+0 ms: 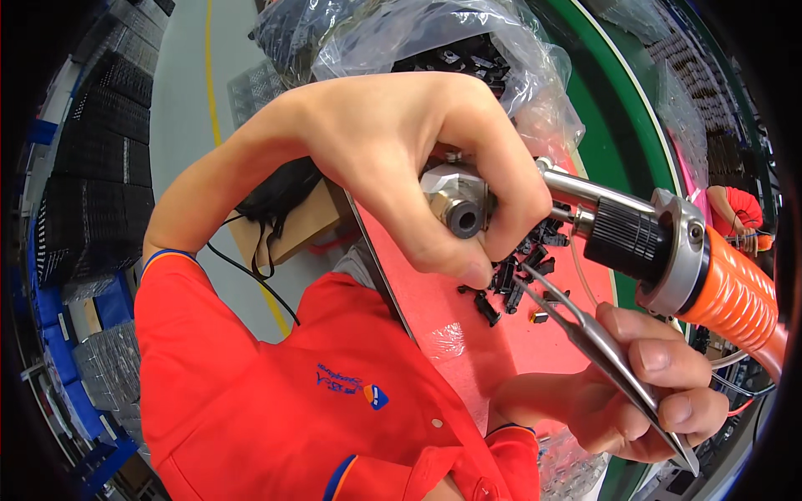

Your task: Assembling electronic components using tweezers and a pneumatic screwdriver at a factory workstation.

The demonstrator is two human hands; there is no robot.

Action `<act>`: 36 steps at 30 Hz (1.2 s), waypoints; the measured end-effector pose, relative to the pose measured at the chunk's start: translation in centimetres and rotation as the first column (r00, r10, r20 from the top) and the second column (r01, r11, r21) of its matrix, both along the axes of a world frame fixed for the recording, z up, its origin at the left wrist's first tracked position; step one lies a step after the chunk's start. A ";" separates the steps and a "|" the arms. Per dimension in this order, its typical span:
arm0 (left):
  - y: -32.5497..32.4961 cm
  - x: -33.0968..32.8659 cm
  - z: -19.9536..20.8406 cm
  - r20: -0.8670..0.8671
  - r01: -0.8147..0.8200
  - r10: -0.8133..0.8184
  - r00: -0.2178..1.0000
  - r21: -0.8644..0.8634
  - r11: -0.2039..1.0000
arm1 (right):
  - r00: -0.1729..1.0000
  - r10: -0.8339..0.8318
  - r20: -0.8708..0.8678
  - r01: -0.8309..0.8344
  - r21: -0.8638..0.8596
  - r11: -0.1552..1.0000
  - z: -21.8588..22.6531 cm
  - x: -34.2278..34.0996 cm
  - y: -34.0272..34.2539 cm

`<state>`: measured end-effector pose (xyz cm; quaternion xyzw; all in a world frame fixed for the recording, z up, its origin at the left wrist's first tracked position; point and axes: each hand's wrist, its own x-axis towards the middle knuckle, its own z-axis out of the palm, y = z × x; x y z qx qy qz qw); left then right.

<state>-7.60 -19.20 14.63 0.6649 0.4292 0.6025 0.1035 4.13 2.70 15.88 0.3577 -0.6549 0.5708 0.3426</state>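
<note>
My left hand (376,142) curls round a metal fitting (462,204) with a dark round hole facing me; thumb and forefinger come close together below it. Part of the fitting is hidden by the fingers. To its right, a metal bar and clamp hold an electric screwdriver (727,288) with an orange grip and a black ribbed collar, lying slantwise. Lower right, my right hand (668,392) grips metal tweezers (614,359). Their tips point up and left at small black plastic parts (505,288) heaped on the red mat (393,250).
A clear plastic bag (418,33) of black parts stands at the back. Beyond the mat runs a green conveyor belt (614,92). A cardboard box (309,230) is on the left, before stacked black trays (96,167). Another person in red (739,209) is at far right.
</note>
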 end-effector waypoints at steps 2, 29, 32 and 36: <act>0.1 0.0 0.3 0.009 -0.019 0.019 1.000 -0.002 1.000 | 1.000 -0.009 0.018 0.009 -0.007 1.000 0.1 0.1 0.1; 0.8 -0.7 -0.5 0.088 0.058 -0.049 0.995 -0.104 0.993 | 0.835 0.033 0.549 -0.349 0.482 0.804 7.0 1.4 3.4; 0.8 -0.7 -0.6 0.077 0.046 -0.036 0.996 -0.131 0.990 | 0.825 0.044 0.564 -0.370 0.479 0.796 6.7 0.9 3.4; 0.8 -0.5 -0.5 0.056 0.009 -0.001 0.998 -0.145 0.989 | 0.813 0.061 0.579 -0.401 0.479 0.781 7.2 0.4 4.9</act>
